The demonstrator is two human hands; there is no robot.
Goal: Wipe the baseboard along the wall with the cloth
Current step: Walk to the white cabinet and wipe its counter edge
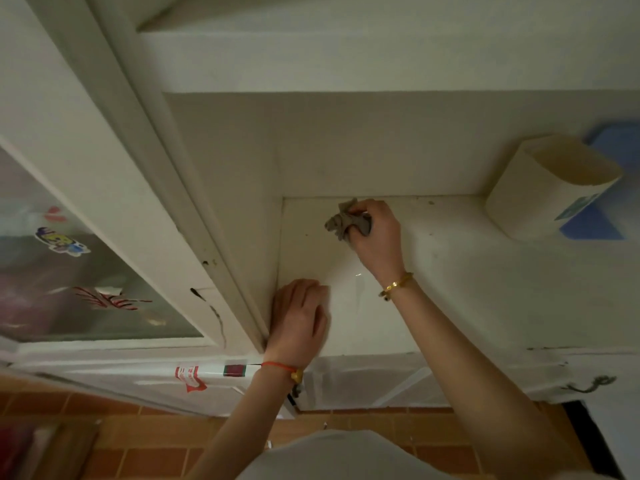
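Note:
My right hand [375,237] is closed around a crumpled grey cloth [341,221] and presses it onto a white ledge [450,289], close to where the ledge meets the back wall [381,150]. The cloth sticks out to the left of my fingers. My left hand [299,315] lies flat, fingers together, on the ledge's front left corner beside a white door frame [221,244]. It holds nothing. Small dark specks dot the ledge near the wall joint.
A cream cylindrical container [550,188] lies on the ledge at the right, with something blue [613,150] behind it. A glazed door with stickers [62,240] fills the left. White cabinet fronts [363,379] and orange floor tiles [104,455] lie below.

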